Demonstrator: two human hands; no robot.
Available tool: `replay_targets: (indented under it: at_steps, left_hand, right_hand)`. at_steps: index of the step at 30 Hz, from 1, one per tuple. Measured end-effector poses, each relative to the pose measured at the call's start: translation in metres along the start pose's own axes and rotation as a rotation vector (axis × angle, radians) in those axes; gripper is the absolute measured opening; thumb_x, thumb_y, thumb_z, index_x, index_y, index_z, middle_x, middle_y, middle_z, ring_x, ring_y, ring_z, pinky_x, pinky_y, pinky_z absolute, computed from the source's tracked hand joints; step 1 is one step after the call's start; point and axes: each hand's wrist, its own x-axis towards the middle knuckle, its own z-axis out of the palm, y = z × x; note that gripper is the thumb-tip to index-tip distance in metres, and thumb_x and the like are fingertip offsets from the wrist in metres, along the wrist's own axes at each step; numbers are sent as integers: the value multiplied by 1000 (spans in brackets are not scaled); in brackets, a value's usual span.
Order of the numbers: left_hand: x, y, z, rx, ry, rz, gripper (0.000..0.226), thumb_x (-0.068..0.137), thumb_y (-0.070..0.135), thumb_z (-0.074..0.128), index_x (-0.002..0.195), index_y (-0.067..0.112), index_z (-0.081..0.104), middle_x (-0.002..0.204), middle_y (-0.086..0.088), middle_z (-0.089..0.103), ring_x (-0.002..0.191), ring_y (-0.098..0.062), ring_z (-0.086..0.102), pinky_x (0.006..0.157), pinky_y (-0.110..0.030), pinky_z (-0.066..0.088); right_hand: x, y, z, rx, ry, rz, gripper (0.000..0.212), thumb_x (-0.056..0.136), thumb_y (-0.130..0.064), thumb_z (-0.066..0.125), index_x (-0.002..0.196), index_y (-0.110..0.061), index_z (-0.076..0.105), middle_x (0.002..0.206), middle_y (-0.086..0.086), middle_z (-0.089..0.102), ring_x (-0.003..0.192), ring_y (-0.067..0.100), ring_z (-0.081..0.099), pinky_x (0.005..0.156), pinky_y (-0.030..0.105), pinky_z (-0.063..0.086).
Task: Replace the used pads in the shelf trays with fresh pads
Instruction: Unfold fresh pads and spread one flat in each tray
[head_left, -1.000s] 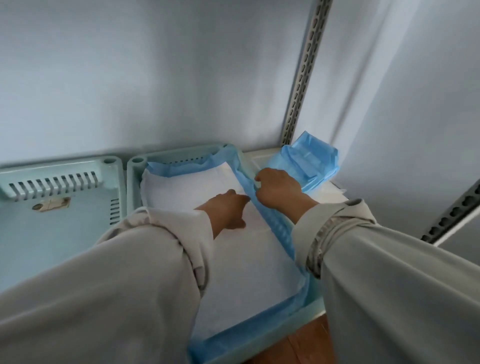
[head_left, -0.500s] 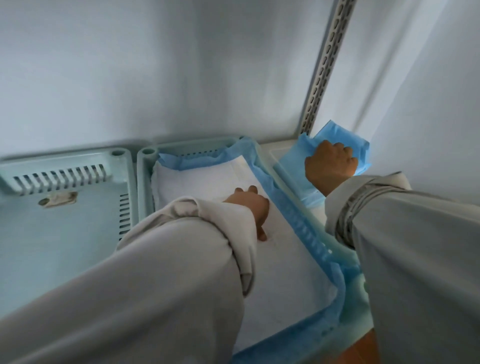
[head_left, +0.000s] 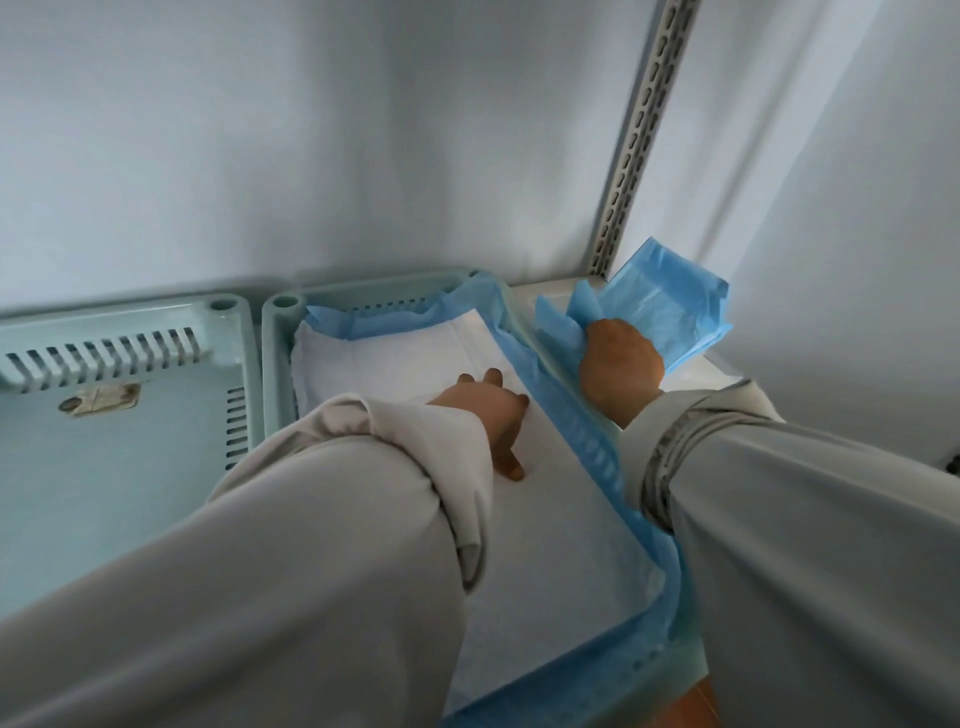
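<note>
On your far left stands the empty tray (head_left: 119, 447), pale green, with a small label on its floor. Just beside it on the right is the lined tray (head_left: 283, 332), where the fresh pad (head_left: 545, 545) lies spread, white face up, its blue edge climbing the right wall. Your left hand (head_left: 485, 410) rests flat on this pad with the fingers straight and the thumb pointing toward you; compared with half a second ago it has hardly moved. Further right, on the bare shelf board (head_left: 691, 371) next to the tray, your right hand (head_left: 618, 361) now grips the folded blue pad (head_left: 670, 306), fingers curled into its left edge, and this edge is lifted and crumpled, whereas before the hand lay on top of it. Behind stands the slotted shelf post (head_left: 644, 135).
</note>
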Motion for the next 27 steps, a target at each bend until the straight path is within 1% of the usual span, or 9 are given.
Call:
replay_targets:
  at_steps: [2, 7, 10, 12, 14, 16, 20, 22, 27]
  left_hand:
    - [-1, 0, -1, -10, 1, -2, 93, 77, 48, 71, 150, 24, 20, 152, -11, 18, 137, -38, 26, 109, -47, 33]
    - [-4, -3, 4, -77, 20, 0, 90, 77, 49, 71, 149, 22, 25, 149, -11, 25, 134, -37, 29, 108, -48, 34]
    - [-19, -5, 8, -174, 68, -6, 78, 84, 47, 64, 147, 17, 30, 149, -10, 31, 135, -32, 31, 110, -42, 32]
    - [-31, -6, 10, -270, 89, -3, 68, 92, 42, 56, 148, 15, 29, 153, -8, 30, 140, -27, 29, 114, -37, 26]
    - [-48, -10, 9, -336, 87, -5, 63, 96, 40, 49, 149, 15, 27, 157, -6, 24, 145, -22, 23, 117, -34, 18]
    - [-63, -15, 3, -337, 104, -17, 62, 97, 39, 46, 150, 15, 25, 158, -4, 21, 146, -21, 20, 119, -34, 16]
    - [-102, -29, -19, -337, 220, -63, 61, 98, 38, 45, 150, 16, 24, 157, -3, 23, 145, -22, 23, 117, -35, 20]
    - [-123, -35, -31, -349, 283, -77, 62, 98, 37, 46, 150, 15, 23, 157, -4, 24, 144, -23, 24, 116, -34, 22]
    - [-176, -57, -39, -375, 420, -120, 62, 96, 34, 48, 150, 15, 24, 154, -6, 31, 141, -25, 31, 113, -35, 27]
  right_hand:
    - [-1, -1, -1, -24, 18, -27, 27, 94, -11, 46, 119, -7, 58, 119, 13, 58, 111, 34, 57, 86, 40, 46]
    - [-5, 6, -11, 58, 291, -74, 35, 88, -4, 42, 116, -13, 61, 112, 7, 58, 100, 33, 59, 72, 36, 43]
    - [-12, 2, -26, 188, 386, -54, 40, 85, -1, 42, 116, -14, 63, 110, 8, 59, 100, 32, 58, 72, 37, 45]
    - [-17, -3, -40, 238, 430, -73, 43, 84, -1, 42, 119, -16, 63, 114, 7, 60, 102, 32, 59, 73, 38, 47]
    - [-27, -10, -54, 188, 435, -151, 43, 87, -3, 42, 121, -18, 62, 121, 4, 59, 103, 33, 60, 73, 37, 46]
    - [-36, -17, -66, 122, 432, -264, 43, 88, -3, 43, 123, -20, 61, 123, 2, 59, 101, 34, 61, 69, 36, 44]
    - [-57, -44, -91, 129, 471, -400, 39, 86, -4, 44, 116, -17, 66, 112, 4, 63, 92, 33, 64, 63, 31, 42]
    - [-67, -59, -103, 118, 467, -495, 34, 84, -8, 45, 109, -14, 68, 104, 7, 64, 83, 34, 65, 62, 33, 46]
    - [-97, -97, -134, 59, 409, -667, 23, 86, -19, 57, 107, -16, 67, 104, 8, 62, 79, 34, 65, 62, 33, 46]
